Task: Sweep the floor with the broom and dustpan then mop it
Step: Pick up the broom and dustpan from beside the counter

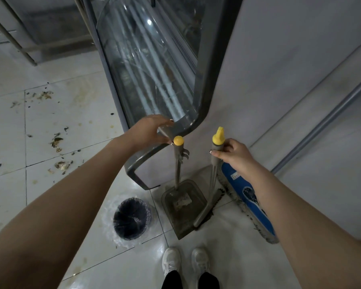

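In the head view we are at the pick-up, with no sweeping begun. Our right grip [236, 155] is curled round the broom [213, 178] just under its yellow cap, thumb and fingers pinching the shaft. Our left grip [152, 130] is spread and holds nothing. It lies at the corner of the case [146, 69], thumb tip just beside the yellow cap of the dustpan [183, 207].

We judge the left should close on the dustpan shaft below the cap and its clip, clear of the case, then lift straight so the pan does not tip. The right should draw the broom away from the mop [248, 197], which leans on the wall just beside it and could topple.

The broom has a grey shaft, tilted, and a dark bristle head on the floor [71, 122], against the pan's right edge. The dustpan is grey and dirty, with a pale scrap inside. Dark debris [56, 141] lies well to the left, and a lined bin [131, 219] stands near the pan.
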Demonstrator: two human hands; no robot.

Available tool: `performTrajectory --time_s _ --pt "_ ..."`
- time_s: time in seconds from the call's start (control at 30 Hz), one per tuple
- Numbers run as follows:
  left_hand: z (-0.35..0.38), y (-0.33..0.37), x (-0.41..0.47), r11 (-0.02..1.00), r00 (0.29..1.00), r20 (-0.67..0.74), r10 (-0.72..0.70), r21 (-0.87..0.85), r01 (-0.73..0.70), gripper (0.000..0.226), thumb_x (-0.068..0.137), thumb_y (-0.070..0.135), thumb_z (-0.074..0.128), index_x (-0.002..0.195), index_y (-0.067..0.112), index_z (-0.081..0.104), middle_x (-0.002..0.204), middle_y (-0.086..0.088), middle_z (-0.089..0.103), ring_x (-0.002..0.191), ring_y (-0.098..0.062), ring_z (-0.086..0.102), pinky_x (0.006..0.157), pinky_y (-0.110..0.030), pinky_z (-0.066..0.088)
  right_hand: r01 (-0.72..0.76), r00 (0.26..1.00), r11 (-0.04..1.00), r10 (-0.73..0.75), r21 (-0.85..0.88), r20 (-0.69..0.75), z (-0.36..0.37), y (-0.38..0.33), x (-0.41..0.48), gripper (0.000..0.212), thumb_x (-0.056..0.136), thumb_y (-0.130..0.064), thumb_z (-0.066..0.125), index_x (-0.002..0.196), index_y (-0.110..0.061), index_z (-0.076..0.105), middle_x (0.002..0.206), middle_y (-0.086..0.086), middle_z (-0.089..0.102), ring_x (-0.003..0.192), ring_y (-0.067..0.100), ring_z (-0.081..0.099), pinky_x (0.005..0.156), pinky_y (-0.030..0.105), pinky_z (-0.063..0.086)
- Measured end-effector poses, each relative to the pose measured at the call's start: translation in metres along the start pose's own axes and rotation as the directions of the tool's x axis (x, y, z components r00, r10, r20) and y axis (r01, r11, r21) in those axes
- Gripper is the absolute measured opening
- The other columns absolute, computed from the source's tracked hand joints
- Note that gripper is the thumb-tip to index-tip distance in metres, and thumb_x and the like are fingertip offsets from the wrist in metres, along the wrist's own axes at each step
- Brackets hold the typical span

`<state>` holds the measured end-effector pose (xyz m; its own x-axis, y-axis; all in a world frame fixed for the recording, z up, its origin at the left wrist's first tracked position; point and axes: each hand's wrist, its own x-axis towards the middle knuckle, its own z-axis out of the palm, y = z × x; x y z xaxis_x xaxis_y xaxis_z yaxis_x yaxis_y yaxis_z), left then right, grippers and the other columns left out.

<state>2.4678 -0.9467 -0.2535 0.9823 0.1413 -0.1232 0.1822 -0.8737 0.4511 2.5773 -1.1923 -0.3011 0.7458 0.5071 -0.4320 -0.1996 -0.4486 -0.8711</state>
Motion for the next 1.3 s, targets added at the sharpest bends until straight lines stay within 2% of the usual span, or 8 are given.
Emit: performTrajectory --time_s 0.1,0.37,0.5,0.7,0.87,1.07,1.17,1.3 --pt "-0.001 -0.001 0.011 0.992 0.99 0.139 0.036 0.113 -0.052 0.052 0.077 0.033 0.074 0.125 0.017 0.059 0.13 -0.003 0.057 0.122 -0.02 0.048 0.099 -0.029 0.035 -0.003 1.0 1.0 0.003 0.008 -0.002 -0.001 0.0 -0.004 0.022 0.081 -0.009 0.073 0.093 -0.017 0.056 0.087 -0.006 0.065 0.079 0.001 0.06 0.068 0.017 0.051" --pt "-0.002 0.003 0.027 0.938 0.946 0.316 0.073 0.299 -0.172 0.039 0.078 0.046 0.069 0.113 0.03 0.064 0.112 0.007 0.064 0.101 -0.015 0.056 0.076 -0.025 0.044 0.002 0.999 1.0 -0.002 0.003 -0.034 -0.002 0.003 -0.009 0.024 0.08 -0.009 0.073 0.097 -0.015 0.058 0.088 -0.008 0.065 0.077 -0.005 0.06 0.06 0.004 0.049" --pt "-0.001 0.014 0.027 0.9 0.927 0.367 0.078 0.375 -0.224 0.036 0.084 0.045 0.062 0.115 0.026 0.061 0.112 0.004 0.063 0.103 -0.018 0.057 0.082 -0.03 0.048 0.013 1.0 1.0 -0.014 -0.018 -0.021 -0.008 0.007 -0.017 0.021 0.081 -0.008 0.072 0.091 -0.023 0.061 0.088 -0.012 0.066 0.081 -0.001 0.062 0.067 0.006 0.05" --pt "0.005 0.032 0.017 0.897 0.922 0.385 0.037 0.393 -0.2 0.039 0.089 0.042 0.057 0.118 0.016 0.059 0.114 -0.002 0.061 0.106 -0.02 0.056 0.09 -0.032 0.047 0.069 0.996 0.964 -0.081 -0.256 -0.037 -0.017 0.009 -0.03 0.032 0.089 -0.016 0.065 0.119 -0.01 0.056 0.11 0.001 0.063 0.103 0.014 0.058 0.095 0.031 0.043" --pt "0.012 0.046 0.004 0.889 0.929 0.355 0.107 0.384 -0.25 0.037 0.092 0.044 0.051 0.111 0.013 0.057 0.105 -0.004 0.061 0.095 -0.02 0.059 0.085 -0.034 0.048 0.084 0.992 0.919 -0.112 -0.384 -0.052 -0.027 0.01 -0.051 0.036 0.09 -0.018 0.063 0.123 -0.008 0.053 0.112 0.005 0.062 0.1 0.016 0.056 0.088 0.028 0.042" --pt "0.024 0.069 -0.015 0.888 0.918 0.387 0.087 0.387 -0.248 0.042 0.093 0.049 0.046 0.104 0.009 0.056 0.093 -0.006 0.06 0.086 -0.022 0.059 0.072 -0.029 0.044 0.079 0.995 0.866 -0.102 -0.494 -0.019 -0.052 0.018 -0.082 0.036 0.091 -0.023 0.062 0.125 -0.013 0.053 0.102 -0.006 0.056 0.091 0.007 0.05 0.066 0.009 0.033" --pt "0.031 0.086 -0.03 0.91 0.898 0.439 0.04 0.355 -0.214 0.043 0.092 0.05 0.046 0.101 0.009 0.055 0.085 -0.004 0.06 0.079 -0.02 0.058 0.069 -0.028 0.042 0.084 0.996 0.851 -0.09 -0.518 0.014 -0.061 0.021 -0.098 0.037 0.092 -0.023 0.061 0.126 -0.014 0.051 0.104 -0.007 0.055 0.093 0.008 0.05 0.075 0.019 0.035" --pt "0.044 0.113 -0.049 0.979 0.861 0.503 -0.076 0.2 -0.03 0.039 0.092 0.047 0.049 0.092 0.009 0.055 0.073 -0.004 0.066 0.069 -0.018 0.063 0.065 -0.027 0.044 0.109 0.994 0.851 -0.096 -0.514 0.053 -0.074 0.022 -0.118 0.035 0.092 -0.023 0.06 0.125 -0.014 0.052 0.104 -0.009 0.053 0.097 0.008 0.05 0.082 0.023 0.035"
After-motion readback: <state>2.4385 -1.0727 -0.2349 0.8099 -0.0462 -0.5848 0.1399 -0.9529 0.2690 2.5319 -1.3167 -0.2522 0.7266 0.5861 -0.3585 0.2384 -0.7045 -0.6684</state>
